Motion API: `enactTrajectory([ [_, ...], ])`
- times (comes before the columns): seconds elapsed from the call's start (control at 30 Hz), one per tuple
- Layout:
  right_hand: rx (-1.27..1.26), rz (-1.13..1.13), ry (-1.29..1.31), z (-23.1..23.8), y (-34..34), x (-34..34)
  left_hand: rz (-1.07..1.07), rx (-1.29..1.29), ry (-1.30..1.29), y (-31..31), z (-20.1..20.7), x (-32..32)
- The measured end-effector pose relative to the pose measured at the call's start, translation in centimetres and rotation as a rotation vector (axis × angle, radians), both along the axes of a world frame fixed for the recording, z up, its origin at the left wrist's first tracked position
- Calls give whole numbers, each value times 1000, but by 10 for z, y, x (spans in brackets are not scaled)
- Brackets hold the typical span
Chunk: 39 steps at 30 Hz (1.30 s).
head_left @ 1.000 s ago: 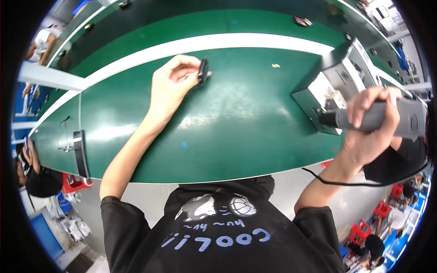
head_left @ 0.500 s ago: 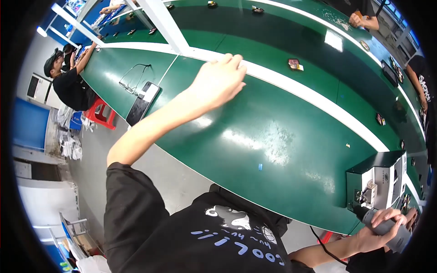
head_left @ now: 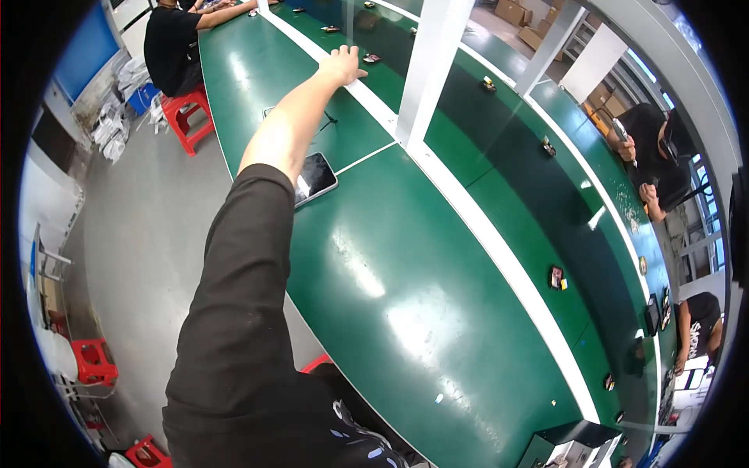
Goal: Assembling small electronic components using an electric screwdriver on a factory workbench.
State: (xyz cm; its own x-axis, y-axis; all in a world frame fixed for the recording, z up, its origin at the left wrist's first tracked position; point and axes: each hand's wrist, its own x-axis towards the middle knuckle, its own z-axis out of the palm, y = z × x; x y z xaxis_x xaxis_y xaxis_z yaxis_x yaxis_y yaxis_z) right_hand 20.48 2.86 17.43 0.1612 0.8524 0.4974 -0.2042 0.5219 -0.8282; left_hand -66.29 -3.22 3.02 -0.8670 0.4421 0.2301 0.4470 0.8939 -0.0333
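My left hand (head_left: 342,66) is stretched far out over the white rail (head_left: 378,109) along the green table (head_left: 437,257). Its fingers are extended and a little apart, and nothing shows in them. Just beyond the fingertips, on the green belt, lies a small dark item (head_left: 371,58), its details too small to make out. A phone (head_left: 316,176) rests on the table beside my forearm. Partly hidden behind that forearm is a pair of glasses (head_left: 328,121). My right hand is out of the picture.
A white post (head_left: 429,74) rises from the rail. Several small dark packages, one with a yellow patch (head_left: 556,278), are spaced along the belt. A black and silver machine (head_left: 573,448) stands at the lower right. Other people work across the belt and at the far left, near a red stool (head_left: 186,117).
The view has swung left. My left hand has moved from above the table out to the rail and belt, fingers less curled. My right hand, earlier on a grey cylinder, has left view.
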Motion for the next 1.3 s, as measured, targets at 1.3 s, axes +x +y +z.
enactTrajectory([
  [1.3, 57, 226, 351, 0, -31, -26, -1612, 201, -398, -13, 11, 570],
])
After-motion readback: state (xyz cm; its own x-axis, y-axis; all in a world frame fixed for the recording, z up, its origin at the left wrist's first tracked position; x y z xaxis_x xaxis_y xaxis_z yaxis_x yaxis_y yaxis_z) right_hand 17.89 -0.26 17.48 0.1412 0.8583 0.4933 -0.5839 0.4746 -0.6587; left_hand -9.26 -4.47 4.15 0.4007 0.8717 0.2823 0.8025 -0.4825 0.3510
